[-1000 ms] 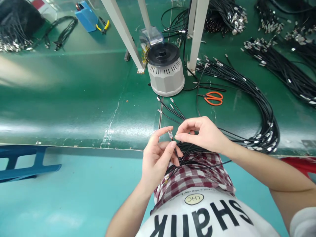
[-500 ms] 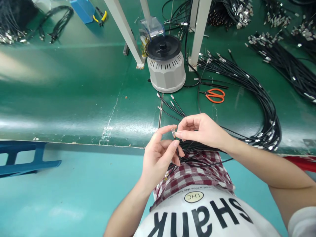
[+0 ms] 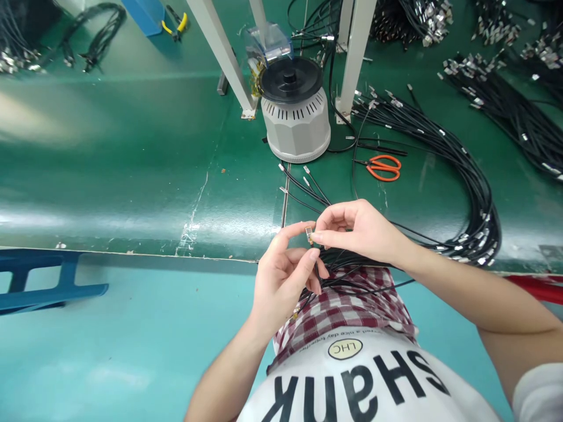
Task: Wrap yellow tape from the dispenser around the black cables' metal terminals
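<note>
Now pinched between fingertips of left hand [image 3: 279, 287] and right hand [image 3: 358, 231], hands together: small silver metal connector [image 3: 309, 235], just above red-and-white checked cloth [image 3: 343, 310]. Thin black cable [image 3: 347, 281] likely light, limp; best gripped by connector's rigid body, small, perhaps slippery.

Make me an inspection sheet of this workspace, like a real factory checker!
Surface: green workbench, scuffed near its front edge.
Job's things: small metal connector on a black cable.
Grippers: nothing seen; left hand has its fingers around the connector, right hand has its fingertips against it.
Cables: coiled black cables with metal ends.
Clutter: orange scissors, yellow pliers, blue box.
Surroundings: round grey machine, teal floor, blue frame.
</note>
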{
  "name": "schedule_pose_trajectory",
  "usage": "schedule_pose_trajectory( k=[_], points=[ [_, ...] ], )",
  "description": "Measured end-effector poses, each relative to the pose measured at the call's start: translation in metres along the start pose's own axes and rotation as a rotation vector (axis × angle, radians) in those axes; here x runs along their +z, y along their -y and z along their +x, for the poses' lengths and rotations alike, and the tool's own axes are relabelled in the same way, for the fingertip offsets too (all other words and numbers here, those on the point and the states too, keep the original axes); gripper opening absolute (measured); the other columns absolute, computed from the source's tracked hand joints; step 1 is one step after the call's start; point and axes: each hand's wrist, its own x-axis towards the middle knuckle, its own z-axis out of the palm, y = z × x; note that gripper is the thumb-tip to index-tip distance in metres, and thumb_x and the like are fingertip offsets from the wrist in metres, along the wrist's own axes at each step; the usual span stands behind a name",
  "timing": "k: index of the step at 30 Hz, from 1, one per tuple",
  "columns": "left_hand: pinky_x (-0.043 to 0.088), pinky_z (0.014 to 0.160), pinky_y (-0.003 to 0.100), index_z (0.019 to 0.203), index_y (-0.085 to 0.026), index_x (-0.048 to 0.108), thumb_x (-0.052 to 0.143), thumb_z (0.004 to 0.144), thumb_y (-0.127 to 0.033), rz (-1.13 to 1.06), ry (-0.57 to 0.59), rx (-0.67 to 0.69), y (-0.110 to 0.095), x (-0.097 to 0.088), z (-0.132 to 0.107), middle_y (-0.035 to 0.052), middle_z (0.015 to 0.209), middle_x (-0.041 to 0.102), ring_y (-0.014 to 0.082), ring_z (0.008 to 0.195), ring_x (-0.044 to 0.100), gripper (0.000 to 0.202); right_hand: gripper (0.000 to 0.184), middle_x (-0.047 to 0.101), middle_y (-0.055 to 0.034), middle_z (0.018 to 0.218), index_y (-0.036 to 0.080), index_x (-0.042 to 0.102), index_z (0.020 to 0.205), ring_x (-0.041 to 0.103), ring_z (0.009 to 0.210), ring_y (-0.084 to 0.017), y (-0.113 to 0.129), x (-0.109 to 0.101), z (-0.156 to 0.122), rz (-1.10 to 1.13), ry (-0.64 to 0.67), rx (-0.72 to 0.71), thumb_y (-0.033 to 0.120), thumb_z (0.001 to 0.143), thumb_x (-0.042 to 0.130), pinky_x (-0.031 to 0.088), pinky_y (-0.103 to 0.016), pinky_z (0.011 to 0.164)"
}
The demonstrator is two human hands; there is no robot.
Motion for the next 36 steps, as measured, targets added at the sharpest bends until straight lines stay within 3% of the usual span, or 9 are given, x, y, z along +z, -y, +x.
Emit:
schedule_pose_trajectory(
  k=[5,10,19,36],
  points=[
    [0.052,0.045,0.023,0.129,-0.022,0.051,0.065,0.093,-0.032,-0.028,-0.009,-0.010,0.0007,-0.0002,0.0003,0.0000,0.066,0.070,0.0126,0.043,0.062,0.040,0.023,0.072,-0.0023,0.081,0.015,0.070,0.080,0.063,0.073,-0.012,-0.0017,-0.0012,0.0006,-0.048,-0.003,-0.035,0.032,0.072,0.082,0.052,-0.026,0.071],
    [0.051,0.044,0.023,0.127,-0.022,0.051,0.067,0.091,-0.034,-0.052,-0.013,-0.014,0.0017,-0.0010,0.0010,0.0001,0.066,0.071,0.0125,0.042,0.061,0.041,0.026,0.072,-0.0024,0.085,0.016,0.070,0.086,0.064,0.074,-0.013,-0.0061,-0.0047,0.0021,0.038,0.063,-0.020,0.039,0.077,0.078,0.054,-0.029,0.077],
    [0.050,0.043,0.022,0.128,-0.022,0.049,0.064,0.093,-0.032,-0.028,-0.027,-0.002,0.0020,0.0002,0.0019,-0.0007,0.066,0.070,0.0126,0.041,0.061,0.039,0.022,0.070,-0.0008,0.078,0.016,0.069,0.080,0.062,0.072,-0.012,-0.0021,-0.0042,-0.0021,-0.046,0.060,-0.066,0.033,0.074,0.081,0.052,-0.025,0.071],
    [0.052,0.044,0.022,0.126,-0.023,0.051,0.066,0.092,-0.031,-0.046,-0.029,-0.019,0.0002,0.0025,-0.0006,0.0003,0.068,0.072,0.0128,0.042,0.062,0.038,0.027,0.069,-0.0003,0.076,0.015,0.069,0.079,0.060,0.070,-0.010,-0.0093,-0.0024,0.0020,0.076,0.042,0.010,0.032,0.067,0.086,0.051,-0.025,0.071]
  ],
)
